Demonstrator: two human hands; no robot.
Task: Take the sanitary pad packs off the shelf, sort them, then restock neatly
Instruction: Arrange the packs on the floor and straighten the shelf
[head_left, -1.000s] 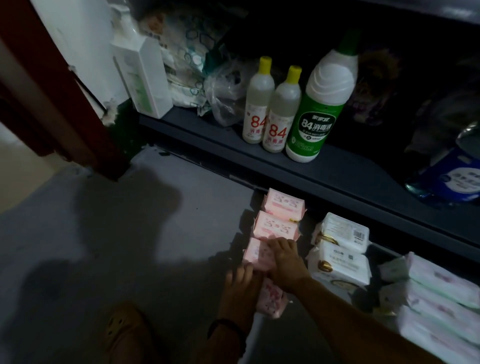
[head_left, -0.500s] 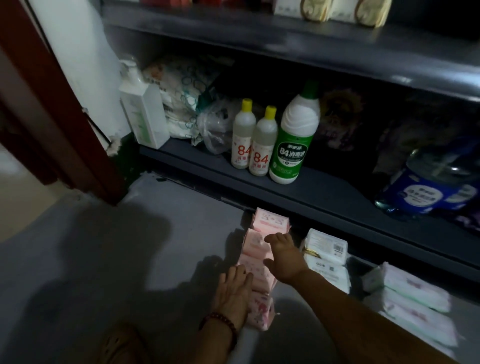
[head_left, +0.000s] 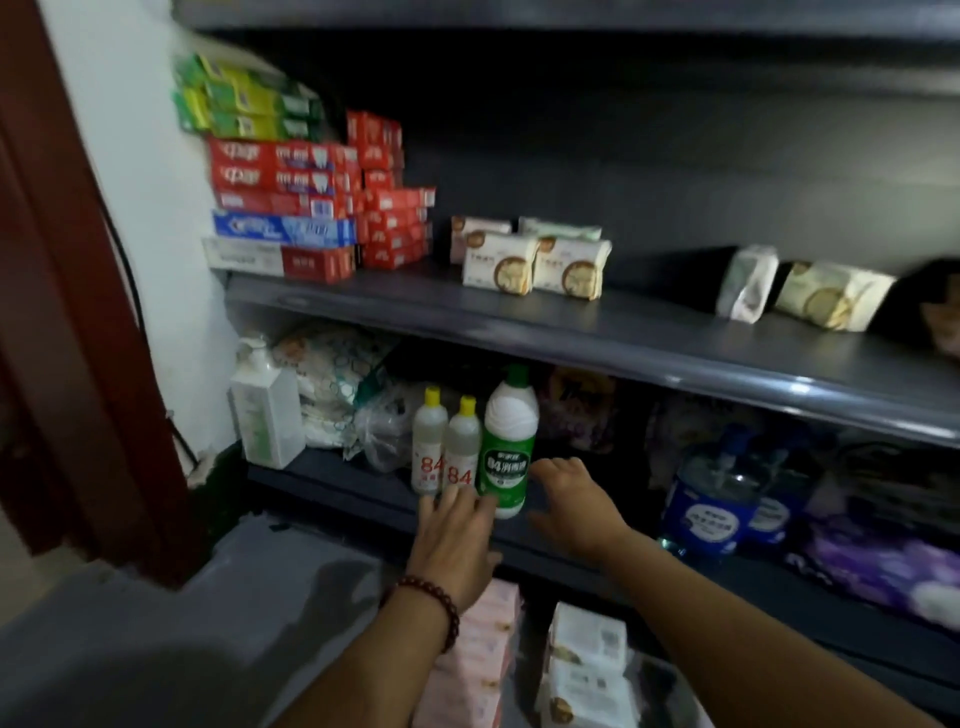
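Since the sorting seems to be laid out by kind on the floor, the pink packs (head_left: 488, 660) lie in a row at bottom centre, the white packs (head_left: 587, 670) just beside them to the right; cream packs (head_left: 535, 262) sit on the middle shelf (head_left: 623, 338), at centre and far right, not yet taken down; the left hand (head_left: 457, 540) and right hand (head_left: 576, 509) hold nothing, fingers spread, in front of the green bottle (head_left: 506, 457), above the floor packs and well below the cream ones.
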